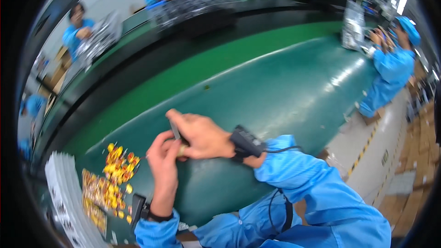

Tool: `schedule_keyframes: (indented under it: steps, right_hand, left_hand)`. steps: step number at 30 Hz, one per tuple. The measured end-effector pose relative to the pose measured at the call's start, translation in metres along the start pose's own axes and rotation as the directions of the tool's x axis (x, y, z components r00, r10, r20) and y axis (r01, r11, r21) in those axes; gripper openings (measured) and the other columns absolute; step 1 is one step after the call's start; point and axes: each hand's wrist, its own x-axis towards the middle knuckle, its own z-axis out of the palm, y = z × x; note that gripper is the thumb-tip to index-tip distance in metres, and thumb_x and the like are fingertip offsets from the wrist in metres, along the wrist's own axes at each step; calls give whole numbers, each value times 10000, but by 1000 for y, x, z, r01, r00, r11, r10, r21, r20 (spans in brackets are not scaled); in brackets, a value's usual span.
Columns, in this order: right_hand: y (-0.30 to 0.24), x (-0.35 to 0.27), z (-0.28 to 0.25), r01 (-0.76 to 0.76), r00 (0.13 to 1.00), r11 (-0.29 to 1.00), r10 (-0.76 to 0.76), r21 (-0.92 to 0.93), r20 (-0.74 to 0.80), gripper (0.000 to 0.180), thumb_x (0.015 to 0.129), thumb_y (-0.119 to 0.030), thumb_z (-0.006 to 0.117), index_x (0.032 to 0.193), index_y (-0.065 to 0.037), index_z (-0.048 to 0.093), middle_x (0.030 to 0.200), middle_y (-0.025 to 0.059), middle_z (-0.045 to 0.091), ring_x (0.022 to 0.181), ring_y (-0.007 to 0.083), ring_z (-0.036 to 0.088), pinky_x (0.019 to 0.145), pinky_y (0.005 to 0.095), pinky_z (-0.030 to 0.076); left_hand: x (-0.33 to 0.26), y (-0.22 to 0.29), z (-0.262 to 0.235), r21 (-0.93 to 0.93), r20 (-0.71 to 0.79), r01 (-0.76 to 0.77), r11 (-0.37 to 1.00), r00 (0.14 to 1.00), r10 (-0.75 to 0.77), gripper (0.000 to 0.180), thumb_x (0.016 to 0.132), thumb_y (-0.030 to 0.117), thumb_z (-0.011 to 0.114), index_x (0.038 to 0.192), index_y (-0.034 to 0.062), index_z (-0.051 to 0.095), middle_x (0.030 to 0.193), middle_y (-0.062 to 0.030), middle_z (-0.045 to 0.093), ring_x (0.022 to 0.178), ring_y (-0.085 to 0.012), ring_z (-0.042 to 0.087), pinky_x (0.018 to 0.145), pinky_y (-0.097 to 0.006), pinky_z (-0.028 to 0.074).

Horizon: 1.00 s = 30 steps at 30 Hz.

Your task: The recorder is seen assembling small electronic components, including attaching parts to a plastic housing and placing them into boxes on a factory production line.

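Observation:
Both hands meet over the green work table (275, 105). My right hand (202, 133) is closed around a narrow grey flat strip (174, 129), perhaps metal, whose kind I cannot make out. My left hand (163, 156) is pinched just below it, its fingertips almost touching the right hand. A small pale-yellow piece (182, 150) shows between the two hands, mostly covered by fingers. Left of my left hand lies a loose heap of small yellow and red parts (115, 167), with clear plastic bags (94, 183) of similar parts beside it.
A stack of white ribbed trays (69, 197) stands at the left edge. Beyond the table runs a bright green belt (220, 62) with a dark rail. A co-worker (390, 64) handles things at the right end, near a silvery bag (353, 25). Other co-workers in blue work across the line.

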Motion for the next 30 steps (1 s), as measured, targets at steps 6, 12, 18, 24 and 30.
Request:
schedule_keyframes:
  steps: [6,12,18,24,30]
  right_hand:
    - [1,-1,-2,46,999,998,-46,-51,-9,848,713,-174,773,1424,7,347,1027,225,627,939,424,637,800,458,521]
    - [5,-1,0,31,1000,997,-31,-77,-1,839,699,-131,789,1410,-15,360,1015,192,633,904,378,647,774,436,529]
    - [4,0,1,-26,1000,999,26,-20,7,795,694,-108,750,1365,38,350,904,218,626,789,407,635,705,453,518]
    - [1,0,0,36,999,999,-36,-2,-19,771,712,-105,775,1348,34,362,897,214,626,777,396,643,671,445,525]
    - [-7,0,-2,105,994,993,-106,-59,-21,785,695,-95,808,1335,38,373,881,219,627,774,393,647,650,437,527]
  left_hand:
    - [-1,1,2,-54,35,-8,999,999,10,248,900,27,645,1131,-35,581,813,-74,684,685,-107,643,579,-231,492]
    - [0,-1,2,-49,34,-18,999,999,19,242,896,24,642,1122,-33,581,794,-65,679,674,-90,631,573,-232,486]
    - [1,-3,0,-34,31,-24,999,999,25,229,898,44,646,1107,-31,590,782,-60,680,658,-82,622,564,-229,489]
    - [0,0,3,-6,-3,-32,999,999,32,207,925,116,669,1061,-32,618,748,-50,674,644,-74,615,530,-228,483]
    - [0,-1,3,42,-29,-15,999,999,16,177,961,154,648,1024,-11,644,731,-35,672,640,-59,604,525,-220,478]
